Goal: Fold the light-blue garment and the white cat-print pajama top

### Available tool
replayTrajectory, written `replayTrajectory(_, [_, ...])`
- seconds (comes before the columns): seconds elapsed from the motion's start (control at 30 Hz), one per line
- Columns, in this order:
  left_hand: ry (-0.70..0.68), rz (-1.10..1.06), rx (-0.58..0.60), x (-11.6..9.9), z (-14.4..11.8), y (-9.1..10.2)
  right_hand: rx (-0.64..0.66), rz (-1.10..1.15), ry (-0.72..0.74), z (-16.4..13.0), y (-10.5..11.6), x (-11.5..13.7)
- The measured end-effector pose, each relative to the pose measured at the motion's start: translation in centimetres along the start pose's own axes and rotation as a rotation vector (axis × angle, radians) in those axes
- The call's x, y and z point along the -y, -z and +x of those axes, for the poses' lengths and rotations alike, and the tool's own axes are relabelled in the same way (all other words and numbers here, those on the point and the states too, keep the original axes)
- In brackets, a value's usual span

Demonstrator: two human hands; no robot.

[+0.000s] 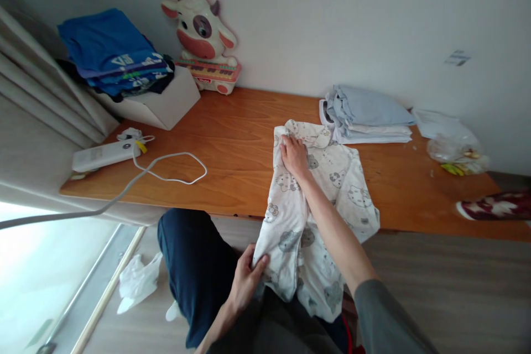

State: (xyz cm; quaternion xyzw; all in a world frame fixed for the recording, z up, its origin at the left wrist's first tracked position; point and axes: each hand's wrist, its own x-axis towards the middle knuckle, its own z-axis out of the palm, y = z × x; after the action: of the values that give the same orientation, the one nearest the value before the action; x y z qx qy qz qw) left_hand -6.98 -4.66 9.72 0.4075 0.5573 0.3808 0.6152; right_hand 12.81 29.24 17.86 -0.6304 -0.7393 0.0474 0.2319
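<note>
A white garment printed with grey cartoon cats [346,188] lies over the front edge of the wooden table [232,149], its lower part hanging down toward my lap. My right hand [293,156] reaches across it and presses on its far left corner. Below the table edge, my left hand [245,279] pinches the garment's hanging left edge between thumb and fingers. Part of the cloth is hidden under my right forearm.
Folded pale blue clothes [367,113] sit behind the garment. A white box [155,105] topped with folded blue shirts [112,52], a cow toy keyboard [205,38], a white power strip [103,155] with cable and a plastic bag [454,152] are on the table.
</note>
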Motion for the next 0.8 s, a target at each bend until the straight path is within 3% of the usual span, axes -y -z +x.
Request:
replayTrajectory(0.13, [0.037,0.177,0.059,2.1,0.0,-0.4,-0.063,0.114,0.035,0.0,1.6,0.7])
replayTrajectory(0.23, [0.040,0.311,0.098,4.3,0.4,0.4,-0.249,0.237,0.155,-3.7,4.9,1.5])
replayTrajectory(0.3, [0.030,0.362,0.068,5.4,0.4,1.6,-0.440,0.342,0.185,-9.4,7.2,1.4])
replayTrajectory(0.37, [-0.013,0.416,-0.075,5.7,0.2,2.9,-0.618,0.430,0.089,-17.2,8.5,0.2])
replayTrajectory(0.43, [-0.088,0.456,-0.242,4.5,-0.2,3.7,-0.769,0.466,-0.149,-25.4,8.6,-2.5])
replayTrajectory(0.5, [-0.158,0.451,-0.258,1.5,-0.4,3.0,-0.841,0.460,-0.484,-32.5,7.5,-6.1])
replayTrajectory(0.57, [-0.233,0.384,-0.071,-3.3,-0.3,0.3,-0.791,0.476,-0.749,-37.4,6.1,-9.9])
replayTrajectory(0.63, [-0.365,0.317,0.183,-8.9,0.5,-4.3,-0.686,0.558,-0.894,-40.0,4.9,-12.8])
replayTrajectory(0.73, [-0.476,0.310,0.502,-16.3,4.2,-13.4,-0.418,0.839,-0.980,-40.6,4.9,-14.8])
replayTrajectory(0.8, [-0.569,0.435,0.578,-19.4,8.4,-19.3,-0.236,0.978,-0.991,-40.1,6.3,-14.8])
